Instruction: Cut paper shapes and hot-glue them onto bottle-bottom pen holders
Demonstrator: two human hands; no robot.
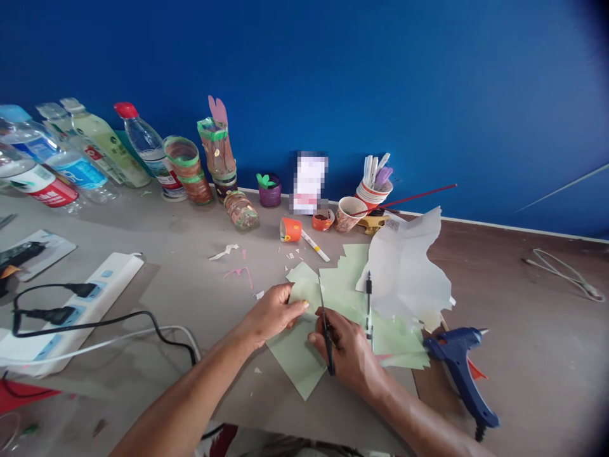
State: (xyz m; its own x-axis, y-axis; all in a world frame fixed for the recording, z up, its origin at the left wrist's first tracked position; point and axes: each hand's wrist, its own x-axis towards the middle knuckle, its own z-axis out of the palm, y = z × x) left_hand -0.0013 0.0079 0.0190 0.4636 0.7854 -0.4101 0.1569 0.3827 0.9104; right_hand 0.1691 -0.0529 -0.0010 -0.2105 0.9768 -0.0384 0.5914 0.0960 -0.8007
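Pinched between thumb and fingers of my left hand (276, 315) is a small piece of pale green paper (304, 289). My right hand (349, 343) grips black-handled scissors (328, 346), whose blades point away from me at the paper's right edge. Beneath both hands lie larger pale green sheets (302, 374) with jagged edges. A pen (368, 304) rests on the sheets just right of my right hand. Beyond it a crumpled white sheet (409, 266) covers part of the green paper. The fingertips of my left hand behind the paper are hidden.
A blue glue gun (464, 371) lies at right. Power strip (107, 285) and cables occupy the left. Along the blue wall stand bottles (143, 143), decorated containers (190, 174), paper cups (349, 212) and a purple pot (270, 192). An orange cup (290, 229), marker (314, 245) and scraps (240, 275) lie mid-table.
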